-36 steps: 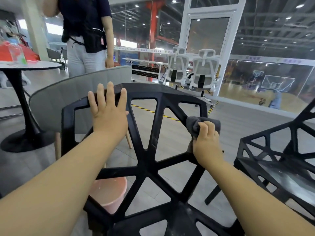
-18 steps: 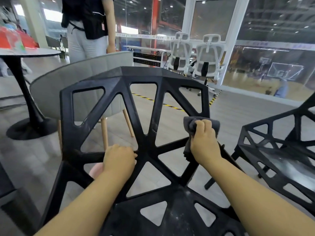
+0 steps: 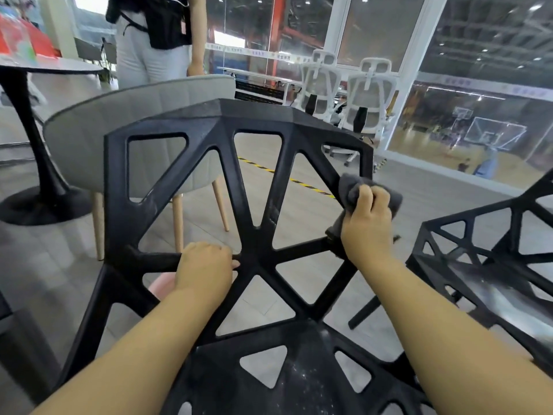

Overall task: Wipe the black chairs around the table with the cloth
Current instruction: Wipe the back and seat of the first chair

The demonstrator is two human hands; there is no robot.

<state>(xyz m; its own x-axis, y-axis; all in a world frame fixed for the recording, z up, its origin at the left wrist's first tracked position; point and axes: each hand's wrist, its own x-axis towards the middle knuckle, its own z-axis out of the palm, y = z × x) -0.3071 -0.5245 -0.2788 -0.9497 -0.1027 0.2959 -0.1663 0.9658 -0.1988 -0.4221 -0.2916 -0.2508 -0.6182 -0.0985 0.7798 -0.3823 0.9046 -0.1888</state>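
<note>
A black chair [image 3: 257, 247] with an openwork backrest of triangular holes fills the middle of the head view, its dusty seat at the bottom. My left hand [image 3: 205, 266] grips a horizontal bar low on the backrest. My right hand [image 3: 366, 226] holds a bunched grey cloth [image 3: 351, 187] pressed against the right-hand strut of the backrest. A second black chair [image 3: 490, 265] of the same kind stands to the right.
A grey upholstered chair [image 3: 143, 115] with wooden legs stands just behind the backrest. A round table on a black pedestal [image 3: 33, 163] is at the left. A person [image 3: 152, 40] stands behind. A pink bucket [image 3: 160, 287] shows through the chair. White office chairs [image 3: 344, 94] stand further back.
My left hand left the top edge of the backrest and came down onto the lower horizontal bar. My right hand with the cloth stayed at the right-hand strut, shifting only slightly.
</note>
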